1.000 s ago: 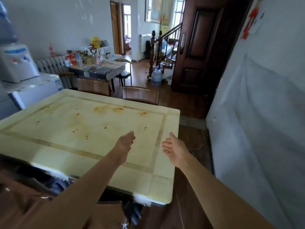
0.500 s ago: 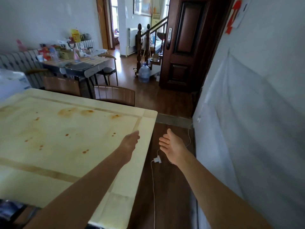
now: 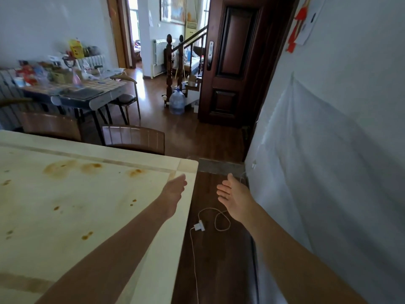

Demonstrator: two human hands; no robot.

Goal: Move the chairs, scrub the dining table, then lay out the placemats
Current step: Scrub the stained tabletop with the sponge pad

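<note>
While both arms reach out in front, the scene runs like this from left to right. Far back on the left stands a small cluttered table with boxes and bottles on it, too blurry to name one by one. Nearer, the big pale tabletop fills the left side. It has brown spots and smears on it, with the biggest ones near its far edge. Two brown chairs are pushed up to that far edge: the left chair and the right chair, with only their backs showing above the tabletop.

The left hand hangs over the right edge of the tabletop. Its fingers are straight and close together, and it holds nothing. I think it is just above the top and not touching, but that is hard to tell.

On the dark wood floor, between the two arms, lies a white charger with its thin cord in a loop. Far behind it, a water jug stands by the stairs, beside a dark door.

The right hand is over the floor, palm turned up and in, fingers flat and a little spread, holding nothing. A pale wall is on the right.
</note>
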